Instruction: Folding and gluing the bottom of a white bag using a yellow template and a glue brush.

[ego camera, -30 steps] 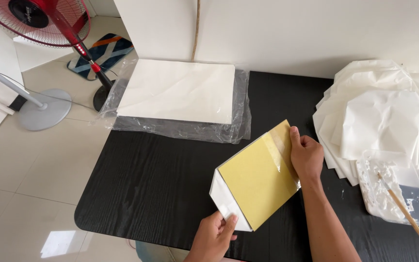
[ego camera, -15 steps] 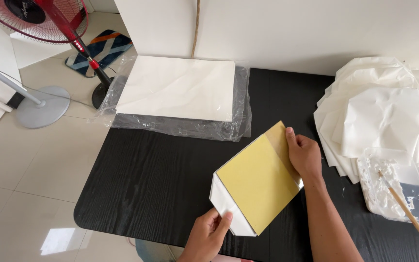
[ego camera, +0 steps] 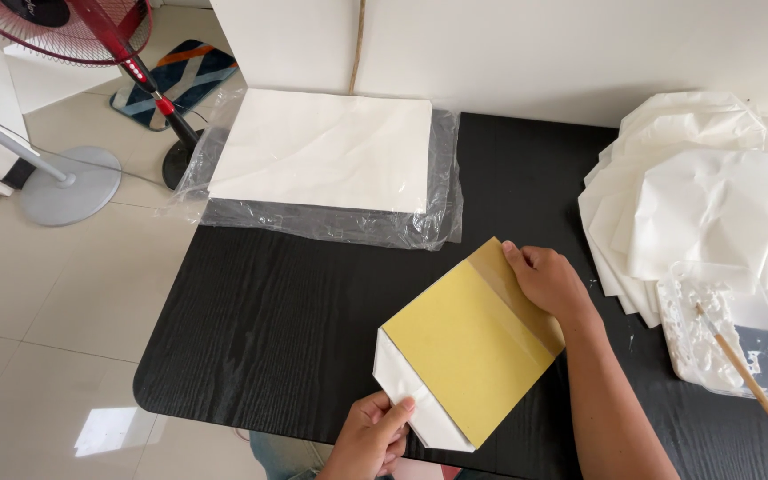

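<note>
The person's two hands work a folded yellow sheet (ego camera: 468, 342) with white paper showing along its lower-left edge, lying slantwise on the black bench (ego camera: 277, 320). The left hand (ego camera: 373, 434) pinches the white corner nearest the body between thumb and fingers, while the right hand (ego camera: 548, 283) lies flat with its fingers pressed on the far upper corner, where a paler strip runs along the yellow edge. Both hands are thus engaged on the sheet, neither clenched nor free. Judging from this, the step in hand looks like folding or squaring up the piece: one hand steadies the top, the other holds the flap at the bottom. The next move would seem to call for keeping the far corner pinned so the sheet cannot slide on the smooth bench, and bringing the white flap over evenly so its edge meets the yellow edge without skewing. Beyond the left hand, well apart from it, a stack of white paper (ego camera: 326, 151) rests on clear plastic wrap (ego camera: 331, 222). To the outer side of the right hand, a heap of folded white pieces (ego camera: 704, 196) is piled, and nearer the body a clear tray of white paste (ego camera: 726, 333) holds a wooden stick (ego camera: 753, 387).
</note>
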